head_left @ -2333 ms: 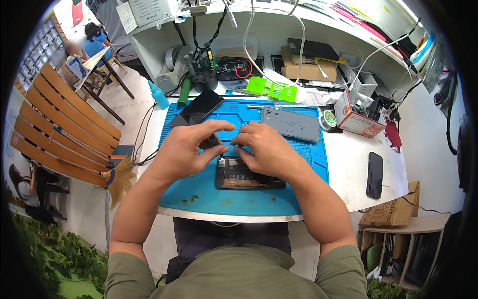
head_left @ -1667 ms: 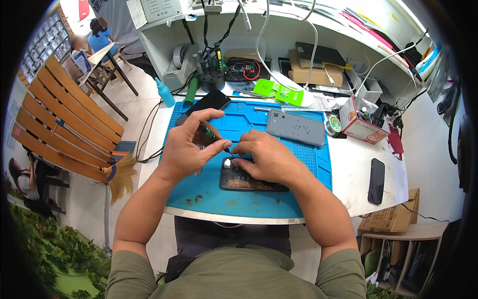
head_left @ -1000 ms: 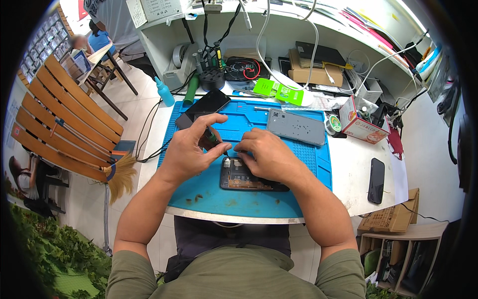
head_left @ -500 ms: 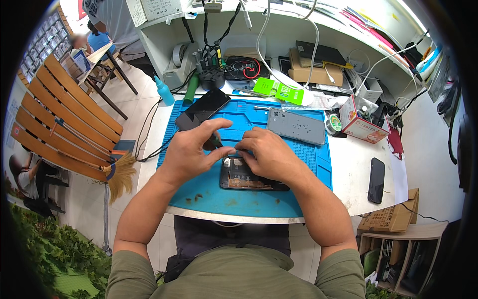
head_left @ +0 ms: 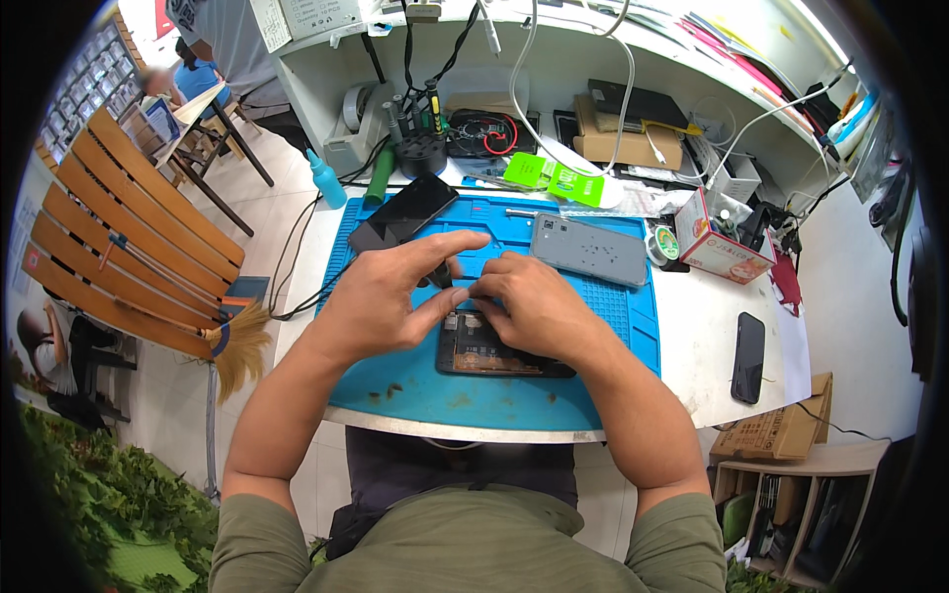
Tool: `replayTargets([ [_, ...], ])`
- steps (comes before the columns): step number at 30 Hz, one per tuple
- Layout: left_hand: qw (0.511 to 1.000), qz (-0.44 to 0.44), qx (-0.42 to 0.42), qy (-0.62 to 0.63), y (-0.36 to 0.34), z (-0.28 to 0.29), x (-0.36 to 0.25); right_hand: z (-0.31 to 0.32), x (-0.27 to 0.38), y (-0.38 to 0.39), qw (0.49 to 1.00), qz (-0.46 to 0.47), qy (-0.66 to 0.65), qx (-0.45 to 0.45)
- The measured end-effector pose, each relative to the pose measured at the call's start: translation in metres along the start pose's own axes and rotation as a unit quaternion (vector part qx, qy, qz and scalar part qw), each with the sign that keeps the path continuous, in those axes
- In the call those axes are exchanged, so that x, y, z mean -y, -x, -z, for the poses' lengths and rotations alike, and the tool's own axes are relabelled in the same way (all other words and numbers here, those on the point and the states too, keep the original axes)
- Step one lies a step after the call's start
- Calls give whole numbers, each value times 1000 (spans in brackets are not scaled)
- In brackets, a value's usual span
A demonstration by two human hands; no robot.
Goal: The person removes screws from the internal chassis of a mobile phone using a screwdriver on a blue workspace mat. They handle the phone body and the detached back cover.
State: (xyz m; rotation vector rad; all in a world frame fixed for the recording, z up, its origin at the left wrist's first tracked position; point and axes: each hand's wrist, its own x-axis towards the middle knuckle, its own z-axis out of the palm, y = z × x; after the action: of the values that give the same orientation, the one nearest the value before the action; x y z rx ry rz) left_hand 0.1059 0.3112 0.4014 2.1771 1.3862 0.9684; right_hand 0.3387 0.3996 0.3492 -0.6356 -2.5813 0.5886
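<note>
An opened phone [head_left: 484, 358] lies on the blue repair mat [head_left: 420, 387], its inner parts bare. My left hand [head_left: 381, 296] is above its upper left corner, thumb and fingers curled round a small dark tool [head_left: 442, 277] mostly hidden by the hand. Whether it is a screwdriver or something else, I cannot tell. My right hand [head_left: 539, 304] covers the phone's upper right part. Its fingers are pinched close to my left thumb, and what they hold is hidden. Beyond my hands lie a dark phone screen [head_left: 410, 212] and a grey phone back cover [head_left: 590, 249].
A tool holder [head_left: 423, 156], a blue bottle [head_left: 324, 180] and green cards [head_left: 573, 186] line the far side. On the right are a solder spool [head_left: 663, 244], a box of small items [head_left: 724, 252] and a black phone [head_left: 748, 358]. A wooden chair [head_left: 138, 237] stands left.
My left hand has shifted slightly to the right, its index finger reaching further over the mat. My right hand and the opened phone stay nearly where they were.
</note>
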Motion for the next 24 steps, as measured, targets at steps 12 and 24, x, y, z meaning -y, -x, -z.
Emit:
replayTargets([
  [12, 999, -35, -20, -18, 0, -7, 11, 2, 2, 0, 1000, -8, 2, 11],
  [24, 993, 11, -101, 54, 4, -10, 12, -2, 3, -1, 1000, 19, -24, -1],
])
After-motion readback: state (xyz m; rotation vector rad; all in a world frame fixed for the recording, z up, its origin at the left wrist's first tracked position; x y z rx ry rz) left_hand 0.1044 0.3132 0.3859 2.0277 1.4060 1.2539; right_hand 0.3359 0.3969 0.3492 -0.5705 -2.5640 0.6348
